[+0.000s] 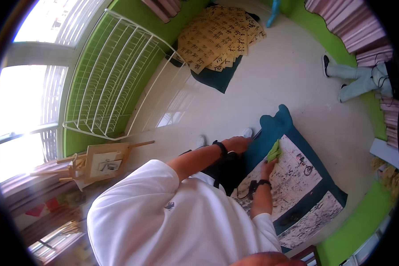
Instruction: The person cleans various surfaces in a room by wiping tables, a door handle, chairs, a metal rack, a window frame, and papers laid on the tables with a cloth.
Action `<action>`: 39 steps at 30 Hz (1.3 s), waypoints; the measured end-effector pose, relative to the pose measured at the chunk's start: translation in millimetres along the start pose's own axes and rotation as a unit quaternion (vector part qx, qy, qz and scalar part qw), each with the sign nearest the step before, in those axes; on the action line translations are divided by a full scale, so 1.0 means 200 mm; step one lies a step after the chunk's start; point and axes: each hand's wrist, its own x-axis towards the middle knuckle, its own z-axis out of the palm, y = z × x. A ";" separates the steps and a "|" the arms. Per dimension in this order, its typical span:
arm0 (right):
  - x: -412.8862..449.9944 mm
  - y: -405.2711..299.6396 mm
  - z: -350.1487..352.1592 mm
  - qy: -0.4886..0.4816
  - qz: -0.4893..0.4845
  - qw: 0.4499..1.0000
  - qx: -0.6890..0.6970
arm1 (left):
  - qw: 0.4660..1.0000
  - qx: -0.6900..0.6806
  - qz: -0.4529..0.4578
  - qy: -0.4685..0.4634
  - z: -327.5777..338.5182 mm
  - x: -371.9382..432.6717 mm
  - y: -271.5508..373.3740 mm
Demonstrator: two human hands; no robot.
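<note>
My right hand (pixel 269 166) holds a crumpled green cloth (pixel 274 151) at the edge of a white, ink-spotted sheet (pixel 291 173). The sheet lies on a dark teal table cover (pixel 281 124). My left hand (pixel 238 145) is by the left edge of the cover, above my dark trousers; its fingers are hidden, and whether it holds anything does not show. A dark band is on each wrist. A second spotted sheet (pixel 314 217) lies farther right on the cover, with a dark round object (pixel 290 217) between the two sheets.
Sheets of brushed characters (pixel 216 36) overlap on another teal cover at the top. A white metal rack (pixel 109 76) stands by the windows at left, above a wooden easel (pixel 106 161) with a drawing. A person (pixel 362 76) in light trousers stands at right near pink curtains.
</note>
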 end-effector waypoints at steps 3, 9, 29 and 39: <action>-0.29 -0.13 0.22 -0.139 0.086 0.983 -0.085 | 0.999 0.000 0.040 0.014 -0.10 -0.25 -0.08; -0.57 -1.03 0.54 -0.341 -0.197 0.915 0.094 | 0.996 0.034 0.029 0.076 -0.38 -0.89 -0.58; -0.53 -2.62 1.33 -0.510 -0.229 0.829 -0.017 | 0.916 -0.178 -0.065 0.355 -1.35 -1.56 -1.40; -0.65 -3.48 1.63 -0.381 -0.425 0.812 -0.126 | 0.734 0.111 -0.259 0.618 -2.19 -2.14 -1.81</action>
